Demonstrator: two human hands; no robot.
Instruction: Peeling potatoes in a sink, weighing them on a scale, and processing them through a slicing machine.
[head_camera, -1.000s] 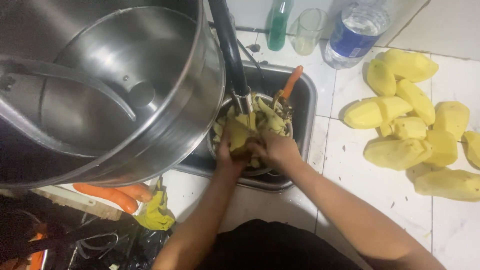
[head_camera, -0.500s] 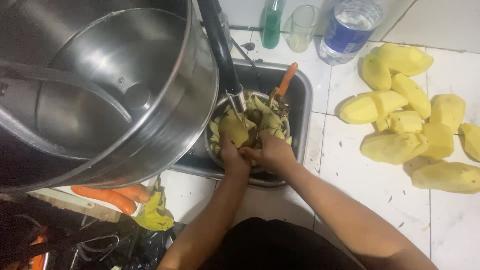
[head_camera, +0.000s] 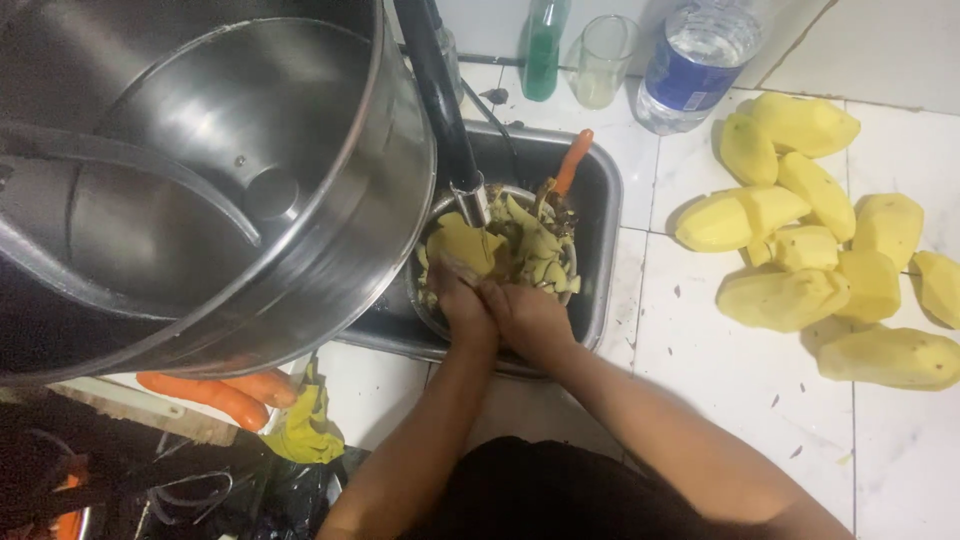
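Peels (head_camera: 520, 245) heaped in a bowl (head_camera: 432, 300) in the sink (head_camera: 600, 200), under the tap (head_camera: 440, 100). Left hand (head_camera: 458, 300) and right hand (head_camera: 530, 318) both press in, fingers buried; grip, I can't tell. Best to scoop from below, I'd say. At three o'clock on the worktop (head_camera: 720, 370), about eleven potatoes (head_camera: 790, 298); at seven, two carrots (head_camera: 215, 392).
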